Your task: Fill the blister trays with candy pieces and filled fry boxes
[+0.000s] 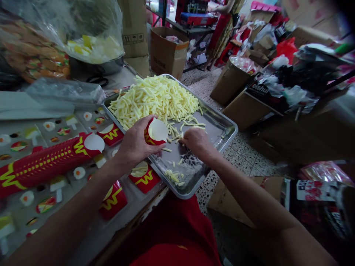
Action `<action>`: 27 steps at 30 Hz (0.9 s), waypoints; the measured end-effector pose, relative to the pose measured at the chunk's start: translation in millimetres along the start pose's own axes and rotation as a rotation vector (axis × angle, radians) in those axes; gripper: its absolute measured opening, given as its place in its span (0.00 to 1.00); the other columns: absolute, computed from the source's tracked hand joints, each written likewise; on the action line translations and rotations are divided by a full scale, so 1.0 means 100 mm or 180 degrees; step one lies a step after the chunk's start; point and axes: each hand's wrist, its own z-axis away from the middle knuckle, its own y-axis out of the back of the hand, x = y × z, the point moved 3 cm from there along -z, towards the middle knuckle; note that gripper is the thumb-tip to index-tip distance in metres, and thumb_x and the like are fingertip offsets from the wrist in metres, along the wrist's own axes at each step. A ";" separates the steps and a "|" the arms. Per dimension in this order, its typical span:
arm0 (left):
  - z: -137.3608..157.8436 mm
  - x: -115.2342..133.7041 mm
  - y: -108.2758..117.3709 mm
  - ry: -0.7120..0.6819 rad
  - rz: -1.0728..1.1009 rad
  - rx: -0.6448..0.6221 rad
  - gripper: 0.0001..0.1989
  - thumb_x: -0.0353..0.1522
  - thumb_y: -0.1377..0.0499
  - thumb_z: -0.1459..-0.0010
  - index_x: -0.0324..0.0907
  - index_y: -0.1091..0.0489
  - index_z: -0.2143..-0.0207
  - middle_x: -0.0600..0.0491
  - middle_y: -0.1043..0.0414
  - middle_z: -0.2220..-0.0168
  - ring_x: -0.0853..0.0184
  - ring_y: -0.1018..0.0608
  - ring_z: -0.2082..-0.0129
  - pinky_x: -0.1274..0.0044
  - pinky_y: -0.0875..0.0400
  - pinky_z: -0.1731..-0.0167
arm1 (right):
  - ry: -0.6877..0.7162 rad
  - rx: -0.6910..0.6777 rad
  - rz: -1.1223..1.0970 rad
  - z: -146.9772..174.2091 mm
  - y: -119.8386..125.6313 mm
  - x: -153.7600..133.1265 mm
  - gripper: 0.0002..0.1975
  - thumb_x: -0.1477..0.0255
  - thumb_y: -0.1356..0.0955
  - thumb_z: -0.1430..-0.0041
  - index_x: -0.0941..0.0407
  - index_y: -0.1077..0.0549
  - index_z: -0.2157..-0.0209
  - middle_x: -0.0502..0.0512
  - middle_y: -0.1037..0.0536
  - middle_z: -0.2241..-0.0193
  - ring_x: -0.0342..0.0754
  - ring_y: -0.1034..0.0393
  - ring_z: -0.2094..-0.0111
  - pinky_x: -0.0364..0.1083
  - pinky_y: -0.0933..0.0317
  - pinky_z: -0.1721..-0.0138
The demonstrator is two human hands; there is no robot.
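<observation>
My left hand (138, 142) grips a red paper fry box (156, 131) with a yellow zigzag, its pale inside facing up, over the near left edge of a metal tray (219, 136). Lower in the tray, my right hand (196, 142) has its fingers closed around pale yellow toy-like French fries (177, 133); how many it holds is hidden. A big heap of fries (161, 96) fills the tray's far side. Small broken bits (174, 176) lie in the near corner.
A nested row of red fry boxes (50, 159) lies on the table at left, among trays of small food-shaped pieces (44, 205). Single fry boxes (144, 177) lie beside the tray. Cardboard boxes (169, 51) and bags crowd the floor. Another person (224, 29) stands at the back.
</observation>
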 end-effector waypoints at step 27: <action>0.19 0.27 -0.36 0.0232 -0.0960 -0.0801 0.39 0.39 0.29 0.53 0.40 0.36 0.40 0.44 0.28 0.43 0.53 0.24 0.46 0.66 0.29 0.47 | 0.0027 0.0164 -0.0085 0.49 0.03 0.31 0.05 0.72 0.28 0.50 0.55 0.18 0.70 0.55 0.20 0.72 0.48 0.31 0.71 0.45 0.52 0.72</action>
